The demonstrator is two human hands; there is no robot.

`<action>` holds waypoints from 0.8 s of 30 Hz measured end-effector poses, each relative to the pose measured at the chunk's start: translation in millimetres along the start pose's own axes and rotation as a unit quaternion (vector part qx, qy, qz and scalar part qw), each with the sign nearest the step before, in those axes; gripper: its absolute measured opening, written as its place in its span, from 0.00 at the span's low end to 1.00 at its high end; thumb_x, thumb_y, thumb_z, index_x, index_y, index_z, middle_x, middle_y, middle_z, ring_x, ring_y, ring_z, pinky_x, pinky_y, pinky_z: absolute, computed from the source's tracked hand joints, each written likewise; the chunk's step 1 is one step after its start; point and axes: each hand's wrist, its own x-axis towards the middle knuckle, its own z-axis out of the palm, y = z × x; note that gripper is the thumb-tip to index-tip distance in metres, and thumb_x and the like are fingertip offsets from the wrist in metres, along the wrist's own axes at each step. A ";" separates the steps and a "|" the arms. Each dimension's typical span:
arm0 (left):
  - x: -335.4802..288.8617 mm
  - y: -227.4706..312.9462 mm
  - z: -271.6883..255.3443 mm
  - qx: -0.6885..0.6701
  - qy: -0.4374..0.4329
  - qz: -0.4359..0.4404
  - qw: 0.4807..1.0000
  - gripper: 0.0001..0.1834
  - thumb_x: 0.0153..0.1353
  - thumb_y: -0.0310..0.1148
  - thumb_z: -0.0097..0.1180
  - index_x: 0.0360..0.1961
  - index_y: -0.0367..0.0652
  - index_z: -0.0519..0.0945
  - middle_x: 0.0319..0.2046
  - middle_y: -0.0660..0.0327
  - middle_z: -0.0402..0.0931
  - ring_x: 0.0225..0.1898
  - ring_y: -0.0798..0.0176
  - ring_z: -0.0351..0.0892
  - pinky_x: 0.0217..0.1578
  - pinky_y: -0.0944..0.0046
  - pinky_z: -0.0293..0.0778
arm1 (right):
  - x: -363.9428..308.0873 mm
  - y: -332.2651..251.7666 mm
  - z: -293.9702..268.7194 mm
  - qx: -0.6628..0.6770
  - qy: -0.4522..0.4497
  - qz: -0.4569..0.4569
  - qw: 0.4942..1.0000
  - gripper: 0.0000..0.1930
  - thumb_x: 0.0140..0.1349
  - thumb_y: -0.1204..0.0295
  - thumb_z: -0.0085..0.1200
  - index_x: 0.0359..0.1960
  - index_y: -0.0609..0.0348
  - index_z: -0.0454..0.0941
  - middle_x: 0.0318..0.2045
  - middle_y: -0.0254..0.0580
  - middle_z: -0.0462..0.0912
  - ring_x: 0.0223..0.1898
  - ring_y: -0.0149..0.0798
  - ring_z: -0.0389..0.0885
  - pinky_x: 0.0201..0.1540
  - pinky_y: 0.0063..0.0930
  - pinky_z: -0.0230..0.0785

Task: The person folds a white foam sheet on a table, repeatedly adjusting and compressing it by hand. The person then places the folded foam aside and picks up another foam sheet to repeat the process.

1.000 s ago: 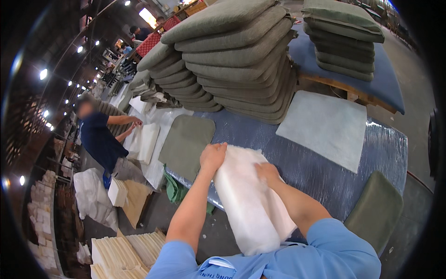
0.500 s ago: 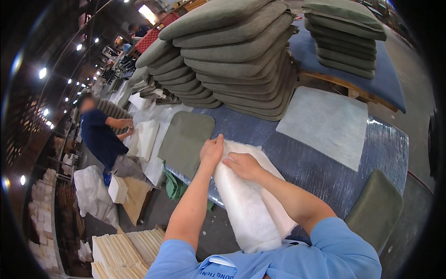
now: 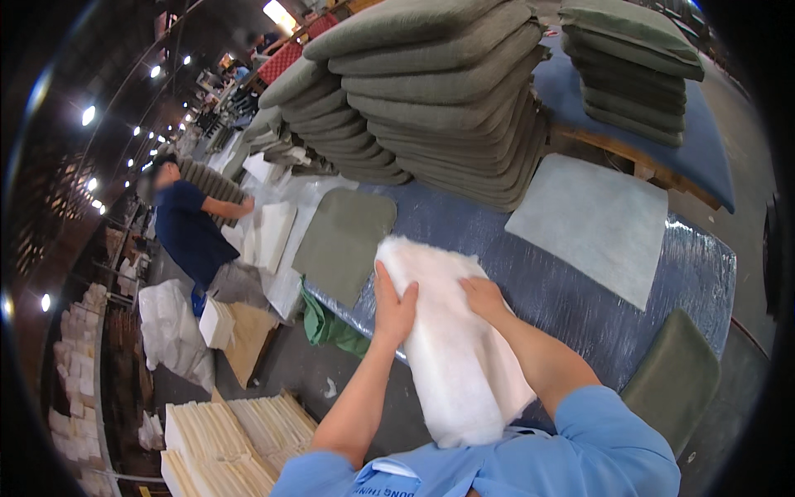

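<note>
Head view: white padding point(image 3: 447, 331) lies over near edge of table point(image 3: 571, 331), lower end against person's light-blue shirt point(image 3: 530, 464). Loose fold on right side could slip or bunch if two sides are pulled unevenly; soft fluffy layer might tear or stretch under hard thumb pressure. Left hand point(image 3: 396, 305) holds padding's left edge, thumb on top, fingers along side. Right hand point(image 3: 487, 300) touches upper right side; fingers partly hidden, cannot tell how closed.
</note>
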 end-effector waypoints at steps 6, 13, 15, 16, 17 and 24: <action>-11.6 32.1 4.7 0.124 0.006 -0.079 0.989 0.57 0.67 0.40 0.63 0.82 0.35 0.36 0.76 0.25 0.44 0.77 0.28 0.50 0.77 0.46 0.53 | -12.9 -25.3 -39.2 0.115 0.008 0.027 0.993 0.20 0.76 0.54 0.50 0.46 0.62 0.79 0.44 0.61 0.86 0.49 0.63 0.83 0.53 0.52 0.74; -11.6 22.8 8.6 0.151 0.034 -0.055 0.986 0.56 0.68 0.42 0.62 0.81 0.33 0.37 0.75 0.25 0.48 0.76 0.27 0.54 0.75 0.45 0.56 | -54.9 -121.7 -72.0 0.016 -0.186 -0.022 0.982 0.21 0.78 0.51 0.46 0.44 0.58 0.79 0.53 0.55 0.83 0.54 0.59 0.81 0.55 0.51 0.72; -11.8 15.9 7.3 0.122 0.036 -0.036 0.991 0.56 0.69 0.43 0.62 0.82 0.34 0.36 0.75 0.25 0.48 0.77 0.26 0.52 0.76 0.44 0.55 | -59.4 -113.5 -63.3 0.037 -0.149 -0.054 0.987 0.21 0.78 0.52 0.46 0.40 0.57 0.80 0.40 0.54 0.86 0.44 0.59 0.85 0.50 0.52 0.74; -11.8 12.4 5.3 0.090 0.040 -0.025 0.995 0.55 0.69 0.44 0.62 0.82 0.34 0.37 0.75 0.26 0.49 0.77 0.28 0.51 0.76 0.45 0.54 | -59.0 -111.9 -62.2 0.045 -0.147 -0.042 0.987 0.21 0.78 0.52 0.46 0.39 0.57 0.80 0.37 0.54 0.87 0.42 0.59 0.85 0.48 0.52 0.74; -15.0 8.4 2.0 0.059 0.045 -0.015 0.997 0.55 0.70 0.44 0.62 0.82 0.34 0.37 0.76 0.27 0.50 0.77 0.29 0.51 0.76 0.45 0.53 | -60.4 -111.2 -59.9 0.052 -0.146 -0.032 0.987 0.21 0.78 0.52 0.46 0.37 0.57 0.80 0.34 0.53 0.87 0.40 0.58 0.86 0.47 0.52 0.74; -74.8 13.7 9.7 0.028 0.001 -0.004 1.000 0.57 0.65 0.35 0.66 0.82 0.32 0.37 0.78 0.33 0.46 0.78 0.35 0.49 0.77 0.47 0.51 | -59.2 -48.1 -44.3 0.058 -0.114 0.126 0.984 0.18 0.78 0.57 0.47 0.37 0.58 0.79 0.29 0.56 0.86 0.35 0.64 0.85 0.46 0.53 0.75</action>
